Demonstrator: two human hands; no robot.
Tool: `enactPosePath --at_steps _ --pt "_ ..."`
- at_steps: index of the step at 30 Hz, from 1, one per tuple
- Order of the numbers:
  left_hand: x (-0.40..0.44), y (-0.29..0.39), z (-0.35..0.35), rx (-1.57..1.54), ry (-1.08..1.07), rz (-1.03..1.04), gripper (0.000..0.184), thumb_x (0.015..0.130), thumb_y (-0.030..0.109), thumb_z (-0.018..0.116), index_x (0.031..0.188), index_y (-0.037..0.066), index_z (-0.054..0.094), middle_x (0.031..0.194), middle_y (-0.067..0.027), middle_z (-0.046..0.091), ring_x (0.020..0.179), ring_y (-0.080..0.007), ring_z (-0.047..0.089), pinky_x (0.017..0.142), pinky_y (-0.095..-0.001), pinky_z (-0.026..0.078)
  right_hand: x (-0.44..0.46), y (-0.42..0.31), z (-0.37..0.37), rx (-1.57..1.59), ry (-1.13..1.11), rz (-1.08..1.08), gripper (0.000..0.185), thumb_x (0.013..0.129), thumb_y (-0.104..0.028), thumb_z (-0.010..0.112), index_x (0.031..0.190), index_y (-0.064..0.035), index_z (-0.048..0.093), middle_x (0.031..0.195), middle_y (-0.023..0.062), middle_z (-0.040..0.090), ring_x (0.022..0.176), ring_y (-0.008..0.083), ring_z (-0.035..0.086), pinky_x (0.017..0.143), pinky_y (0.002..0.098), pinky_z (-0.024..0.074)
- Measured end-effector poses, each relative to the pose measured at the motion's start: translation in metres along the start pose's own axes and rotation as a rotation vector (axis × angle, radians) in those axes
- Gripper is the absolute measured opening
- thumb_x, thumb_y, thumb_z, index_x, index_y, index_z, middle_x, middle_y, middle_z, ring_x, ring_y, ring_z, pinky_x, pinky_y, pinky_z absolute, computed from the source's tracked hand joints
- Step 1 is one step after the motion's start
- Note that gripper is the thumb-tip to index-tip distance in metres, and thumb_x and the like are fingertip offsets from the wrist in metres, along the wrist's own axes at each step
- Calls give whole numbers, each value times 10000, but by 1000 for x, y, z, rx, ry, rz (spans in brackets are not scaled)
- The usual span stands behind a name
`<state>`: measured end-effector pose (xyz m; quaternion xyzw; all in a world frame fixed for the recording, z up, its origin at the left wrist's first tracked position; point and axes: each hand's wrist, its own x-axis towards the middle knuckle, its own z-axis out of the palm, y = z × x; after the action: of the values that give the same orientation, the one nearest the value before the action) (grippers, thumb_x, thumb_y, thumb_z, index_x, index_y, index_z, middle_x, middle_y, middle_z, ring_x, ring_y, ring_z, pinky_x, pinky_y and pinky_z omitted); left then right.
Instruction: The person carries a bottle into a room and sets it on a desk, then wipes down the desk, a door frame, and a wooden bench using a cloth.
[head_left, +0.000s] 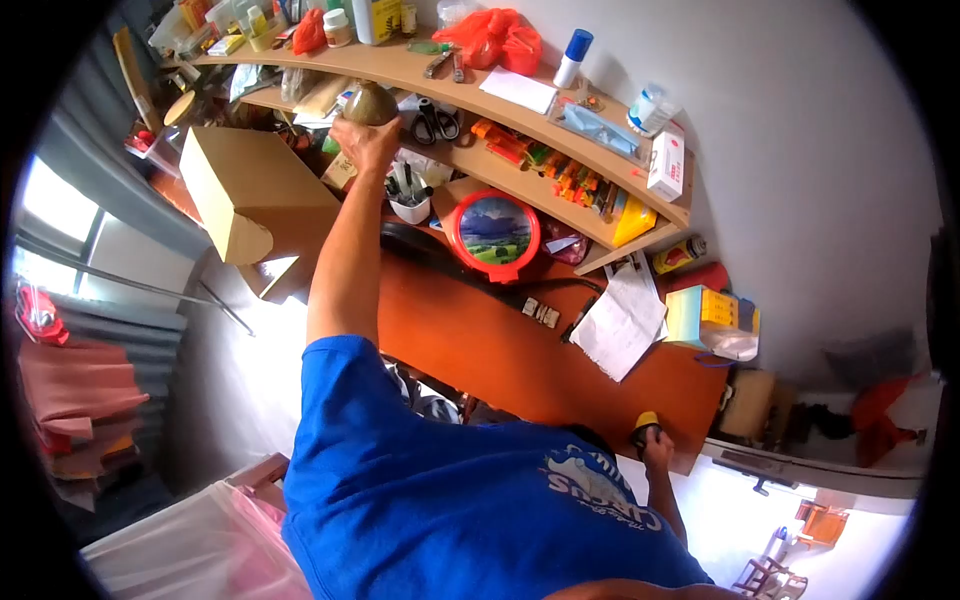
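My left hand (367, 145) is raised at the far end of my stretched arm, its fingers closed round a rounded olive-brown object (370, 103) just at the shelf edge. What kind of object it is, I cannot make out. Low on the right, at the desk's near edge, my right hand (657, 452) is closed on a small yellow and black object (647, 424) of unclear kind. Black-handled scissors (436, 122) lie right of my left hand. Below them stands a white cup (411, 211) of pens or tools.
An open cardboard box (250, 185) stands left of my arm. The upper shelf (420, 65) carries bottles, red bags and a blue-capped tube (573, 58). On the orange-brown desk (470, 350) are a red-rimmed round picture case (496, 236), papers (622, 322) and a yellow-blue box (715, 310).
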<state>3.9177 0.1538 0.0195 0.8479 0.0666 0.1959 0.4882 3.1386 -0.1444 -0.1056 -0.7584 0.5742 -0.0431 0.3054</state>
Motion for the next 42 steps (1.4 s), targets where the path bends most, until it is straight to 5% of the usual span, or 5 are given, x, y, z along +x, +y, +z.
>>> enactPosePath --at_steps 12,27,32,36,42 --pt "20 -8 37 5 56 237 1026 614 407 941 1372 -76 446 1303 -300 552 1250 -438 519 1081 -475 420 21 23 4 124 0 9 292 994 -272 662 1035 18 664 910 99 679 734 180 669 588 343 561" --pt "59 -11 63 2 -218 189 1069 597 542 949 1338 -74 484 1295 -288 600 1224 -440 573 1045 -481 464 7 20 15 215 -96 145 336 1005 -281 651 1168 13 647 1003 103 681 887 203 664 722 350 562" --pt "56 9 42 97 -343 209 1180 618 611 902 1402 -97 375 1356 -367 454 1312 -498 414 1113 -512 380 10 13 17 201 -101 145 342 993 -293 666 1150 9 648 979 112 681 876 192 650 753 359 539" --pt "49 -8 59 111 22 458 870 551 510 951 1151 -15 603 1120 -202 647 1056 -386 621 887 -483 503 12 -5 9 89 -120 84 343 988 -294 667 1118 22 642 968 122 676 863 200 637 761 375 525" --pt "29 -22 54 57 49 528 843 734 375 863 1293 -116 467 1339 -333 470 1306 -474 420 1089 -511 375 9 -11 7 34 -71 -37 325 1004 -290 644 1108 18 642 945 108 663 847 210 636 718 374 530"
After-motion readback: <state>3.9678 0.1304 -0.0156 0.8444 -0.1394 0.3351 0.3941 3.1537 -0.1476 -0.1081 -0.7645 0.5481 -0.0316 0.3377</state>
